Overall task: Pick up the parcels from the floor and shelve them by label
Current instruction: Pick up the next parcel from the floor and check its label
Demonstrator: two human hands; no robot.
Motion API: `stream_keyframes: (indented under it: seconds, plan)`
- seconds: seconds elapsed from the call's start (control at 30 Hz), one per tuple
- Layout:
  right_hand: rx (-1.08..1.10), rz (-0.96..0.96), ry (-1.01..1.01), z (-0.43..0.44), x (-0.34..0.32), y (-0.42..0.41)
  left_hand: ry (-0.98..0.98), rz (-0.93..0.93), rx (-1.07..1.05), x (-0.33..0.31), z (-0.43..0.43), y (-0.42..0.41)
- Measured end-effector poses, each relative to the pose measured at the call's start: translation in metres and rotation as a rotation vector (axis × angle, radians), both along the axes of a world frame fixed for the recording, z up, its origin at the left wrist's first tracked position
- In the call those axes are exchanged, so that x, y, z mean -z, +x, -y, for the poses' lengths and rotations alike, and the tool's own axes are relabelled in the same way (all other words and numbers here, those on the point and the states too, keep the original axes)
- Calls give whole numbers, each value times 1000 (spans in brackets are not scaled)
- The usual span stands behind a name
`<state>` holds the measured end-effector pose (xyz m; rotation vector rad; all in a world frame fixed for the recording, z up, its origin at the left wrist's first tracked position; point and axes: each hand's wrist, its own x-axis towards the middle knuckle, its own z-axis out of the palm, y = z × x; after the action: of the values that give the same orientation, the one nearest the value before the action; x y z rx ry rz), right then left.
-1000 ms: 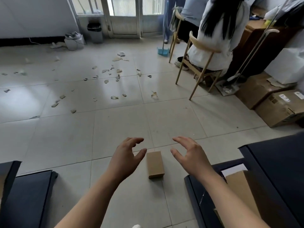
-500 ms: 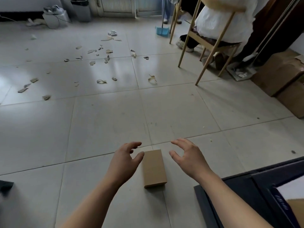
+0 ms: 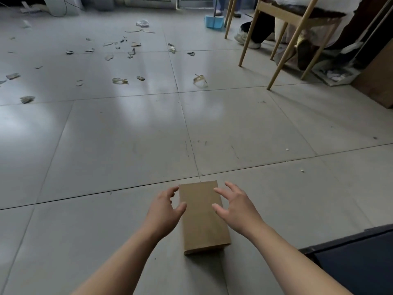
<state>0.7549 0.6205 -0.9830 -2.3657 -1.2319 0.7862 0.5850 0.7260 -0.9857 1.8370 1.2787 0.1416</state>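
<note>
One parcel (image 3: 202,218), two hands: left hand (image 3: 163,211) and right hand (image 3: 236,207) flank it, fingers spread wide, gripping nothing, both nearer the parcel than a half-second ago.

A grey tile floor (image 3: 127,135) with a brown parcel (image 3: 202,216) on it.
The brown parcel lies flat near the bottom, and its far end sits right at a line between two tiles. Far behind it, small torn scraps (image 3: 120,80) are spread over the tiles on the left. A blue dustpan (image 3: 214,21) stands at the back. The legs of a wooden chair (image 3: 248,39) stand at the back right, and a big brown box (image 3: 378,77) sits at the right edge.
</note>
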Motion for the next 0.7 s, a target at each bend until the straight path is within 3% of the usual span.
stream_keyframes:
  seconds: [0.37, 0.7]
  plan:
    - [-19, -22, -94, 2, 89, -3, -129, 39, -3, 90, 6, 8]
    - [22, -152, -100, -4, 100, -11, -367, 81, -30, 98, 5, 9]
